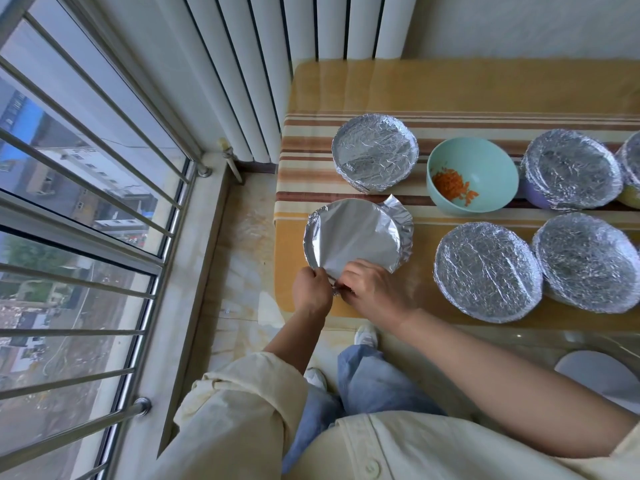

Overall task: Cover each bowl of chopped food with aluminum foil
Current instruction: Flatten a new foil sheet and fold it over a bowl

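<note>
I stand in a corner by a barred window (86, 202) and a white radiator (277, 46). In front of me is the surface (485, 84), under a striped cloth (346, 123) in yellow and brown.

The step in hand is sealing the bowl nearest me (401, 244), which sits at the left end of the surface. A smooth foil sheet (356, 233) lies flat over its mouth. My left hand (311, 289) and right hand (372, 289) are side by side at the near rim, and each pinches the crumpled foil edge there to tuck it under. The left side of the rim looks crimped already. At the far right a corner of foil stands up loose, so I judge the next move is to work round the rim and press that corner down without tearing the sheet. I cannot see what is in this bowl.

Five covered bowls are wrapped in wrinkled foil with their contents hidden: one behind mine (375, 157), two to my right along the near edge (486, 271) (588, 266), one at the far right (571, 169), and one cut off by the frame (632, 168).

Between the back ones stands an open teal bowl (485, 157). It holds a small heap of chopped carrot (452, 185) against its left wall. I judge it is the last one left to cover.
</note>
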The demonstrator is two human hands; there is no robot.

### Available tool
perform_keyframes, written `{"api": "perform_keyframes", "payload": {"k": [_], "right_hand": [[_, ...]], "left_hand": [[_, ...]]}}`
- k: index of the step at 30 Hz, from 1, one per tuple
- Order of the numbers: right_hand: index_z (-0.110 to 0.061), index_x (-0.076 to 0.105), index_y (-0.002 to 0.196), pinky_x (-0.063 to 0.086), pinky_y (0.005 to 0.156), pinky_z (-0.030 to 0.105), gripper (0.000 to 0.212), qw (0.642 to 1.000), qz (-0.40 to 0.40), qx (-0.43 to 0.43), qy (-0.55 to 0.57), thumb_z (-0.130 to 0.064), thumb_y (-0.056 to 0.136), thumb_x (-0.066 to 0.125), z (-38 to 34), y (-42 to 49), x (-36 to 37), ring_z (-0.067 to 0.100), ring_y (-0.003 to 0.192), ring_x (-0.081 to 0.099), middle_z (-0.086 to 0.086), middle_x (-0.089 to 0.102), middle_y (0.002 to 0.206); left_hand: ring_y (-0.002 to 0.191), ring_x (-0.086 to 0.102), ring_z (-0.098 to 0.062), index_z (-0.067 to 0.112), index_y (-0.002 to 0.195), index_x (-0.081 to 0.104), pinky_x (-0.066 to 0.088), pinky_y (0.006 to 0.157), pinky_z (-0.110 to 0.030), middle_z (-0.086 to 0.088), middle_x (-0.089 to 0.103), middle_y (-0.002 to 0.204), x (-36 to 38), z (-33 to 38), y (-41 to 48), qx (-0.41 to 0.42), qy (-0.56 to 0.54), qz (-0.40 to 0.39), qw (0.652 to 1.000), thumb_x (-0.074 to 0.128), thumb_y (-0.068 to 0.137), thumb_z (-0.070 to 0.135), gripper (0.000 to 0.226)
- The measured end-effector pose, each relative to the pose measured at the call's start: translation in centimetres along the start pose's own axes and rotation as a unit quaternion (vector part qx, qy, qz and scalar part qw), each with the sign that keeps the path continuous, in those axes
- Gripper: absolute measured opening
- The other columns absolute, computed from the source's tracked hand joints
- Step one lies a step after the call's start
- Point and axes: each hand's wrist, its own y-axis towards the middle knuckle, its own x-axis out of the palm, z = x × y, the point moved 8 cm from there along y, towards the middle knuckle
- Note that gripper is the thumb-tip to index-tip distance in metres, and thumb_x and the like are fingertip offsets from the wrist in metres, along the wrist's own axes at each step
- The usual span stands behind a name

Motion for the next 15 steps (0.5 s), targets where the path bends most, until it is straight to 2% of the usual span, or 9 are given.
{"api": "perform_keyframes", "payload": {"k": [3, 6, 8, 10, 11, 13, 15], "right_hand": [[-0.005, 0.063, 0.066, 0.044, 0.047, 0.033, 0.007, 1.000, 0.012, 0.014, 0.010, -0.006, 0.072, 0.061, 0.1, 0.0, 0.0, 0.027, 0.060, 0.053, 0.007, 0.052, 0.063], [-0.006, 0.060, 0.064, 0.042, 0.047, 0.033, 0.016, 0.999, 0.034, 0.021, 0.014, -0.011, 0.078, 0.055, 0.2, -0.1, -0.3, 0.026, 0.061, 0.051, 0.007, 0.051, 0.064], [-0.006, 0.061, 0.064, 0.043, 0.047, 0.033, 0.016, 0.999, 0.035, 0.020, 0.010, -0.011, 0.079, 0.059, 0.2, 0.0, -0.1, 0.026, 0.061, 0.051, 0.007, 0.050, 0.063], [-0.006, 0.064, 0.068, 0.046, 0.049, 0.035, 0.009, 1.000, 0.023, 0.017, 0.009, -0.007, 0.076, 0.069, 0.1, 0.0, 0.2, 0.025, 0.063, 0.052, 0.006, 0.052, 0.065], [-0.007, 0.066, 0.071, 0.047, 0.052, 0.036, 0.008, 1.000, 0.017, 0.012, 0.008, -0.007, 0.074, 0.073, 0.1, 0.0, 0.2, 0.025, 0.065, 0.053, 0.006, 0.053, 0.068], [-0.008, 0.067, 0.079, 0.048, 0.061, 0.035, 0.017, 1.000, 0.001, -0.001, -0.001, -0.013, 0.070, 0.081, 0.3, -0.5, -0.3, 0.024, 0.071, 0.054, 0.005, 0.054, 0.074], [-0.009, 0.066, 0.081, 0.044, 0.067, 0.030, 0.025, 1.000, -0.007, -0.013, -0.024, -0.018, 0.066, 0.085, 0.4, -1.1, -1.1, 0.022, 0.075, 0.053, 0.004, 0.055, 0.077]], "left_hand": [[0.070, 0.042, -0.026, 0.006, 0.073, 0.048, 0.033, 0.066, -0.034, -0.005, 0.047, 0.068, -0.1, 0.4, 0.0, 0.011, 0.012, -0.007, 1.000, 0.037, 0.096, 0.012, 0.026], [0.073, 0.050, -0.029, 0.004, 0.084, 0.057, 0.039, 0.070, -0.035, -0.009, 0.056, 0.076, -0.2, 0.1, -0.8, 0.013, 0.031, -0.006, 0.999, 0.042, 0.098, 0.034, 0.037], [0.074, 0.056, -0.032, 0.000, 0.080, 0.060, 0.049, 0.073, -0.040, -0.014, 0.062, 0.078, 0.2, -0.6, -1.1, 0.004, 0.033, -0.012, 0.999, 0.041, 0.096, 0.041, 0.047], [0.081, 0.062, -0.039, -0.006, 0.083, 0.061, 0.053, 0.081, -0.050, -0.023, 0.067, 0.085, 0.6, -0.9, -1.1, 0.005, 0.030, -0.024, 0.999, 0.037, 0.096, 0.035, 0.049], [0.086, 0.064, -0.041, -0.007, 0.085, 0.060, 0.053, 0.083, -0.050, -0.024, 0.067, 0.089, 0.6, -0.7, -1.1, 0.005, 0.045, -0.025, 0.999, 0.035, 0.098, 0.030, 0.046], [0.090, 0.065, -0.041, -0.006, 0.087, 0.058, 0.051, 0.082, -0.045, -0.024, 0.068, 0.093, 0.2, -0.2, -0.8, 0.005, 0.070, -0.021, 0.997, 0.033, 0.101, 0.025, 0.043], [0.089, 0.066, -0.042, -0.007, 0.090, 0.059, 0.053, 0.083, -0.047, -0.025, 0.068, 0.093, 0.0, 0.0, -0.2, 0.011, 0.073, -0.022, 0.997, 0.032, 0.101, 0.027, 0.045]]}}
